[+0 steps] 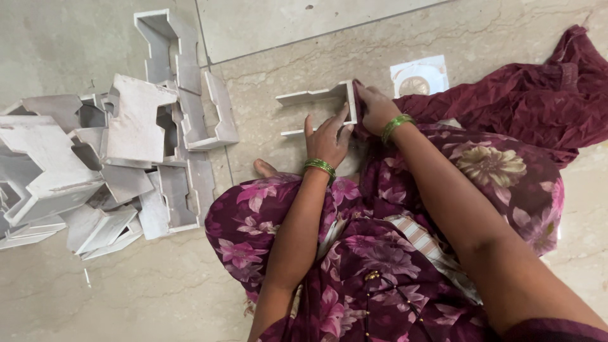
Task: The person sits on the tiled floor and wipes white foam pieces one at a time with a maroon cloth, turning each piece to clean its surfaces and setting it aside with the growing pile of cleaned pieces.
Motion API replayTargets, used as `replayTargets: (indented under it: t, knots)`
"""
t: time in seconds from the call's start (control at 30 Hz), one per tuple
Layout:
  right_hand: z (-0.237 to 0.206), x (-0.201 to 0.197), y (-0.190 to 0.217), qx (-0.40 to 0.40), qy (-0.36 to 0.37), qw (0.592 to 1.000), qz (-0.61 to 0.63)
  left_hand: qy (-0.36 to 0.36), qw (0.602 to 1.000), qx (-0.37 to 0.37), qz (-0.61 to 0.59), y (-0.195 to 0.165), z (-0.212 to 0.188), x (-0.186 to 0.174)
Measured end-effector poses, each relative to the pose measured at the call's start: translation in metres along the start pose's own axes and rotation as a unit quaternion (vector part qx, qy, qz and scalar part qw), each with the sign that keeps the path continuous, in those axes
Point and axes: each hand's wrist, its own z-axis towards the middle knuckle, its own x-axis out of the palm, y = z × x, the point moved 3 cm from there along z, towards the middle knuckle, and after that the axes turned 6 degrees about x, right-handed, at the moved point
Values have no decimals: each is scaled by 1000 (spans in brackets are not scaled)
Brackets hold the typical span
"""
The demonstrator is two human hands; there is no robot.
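Sitting on a beige marble floor (392, 31), both hands grip a white U-shaped piece (316, 96) just above frame centre, long axis left-right. Right hand (375, 107) pinches its right end, left hand (327, 138) presses fingers onto its near edge. More white pieces (114, 152) piled at left.

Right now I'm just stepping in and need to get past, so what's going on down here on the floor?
A person sits on the tiled floor, both hands on one pale channel-shaped piece. The left hand presses its near edge; the right hand grips its end. A heap of similar pieces lies to their left.
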Motion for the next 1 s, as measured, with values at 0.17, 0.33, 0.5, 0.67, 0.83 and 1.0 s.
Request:
replayTargets:
  t: [0.17,0.33,0.5,0.67,0.83,1.0]
  knots:
    - [-1,8,-10,12,78,996,-48,-15,1000,11,-11,-3,1,-3]
    - [-16,-15,-16,173,55,983,-23,-5,1000,3,-7,1,1,-1]
    - [-24,-23,27,-94,-138,986,-13,-30,999,14,15,4,0,2]
    - [-25,-11,13,-56,-56,994,-76,-35,999,22,14,6,1,2]
    - [-26,-15,-8,2,-37,998,-55,-12,1000,16,21,7,2,2]
    - [-22,-6,16,-129,-151,980,-31,-20,1000,12,10,5,1,2]
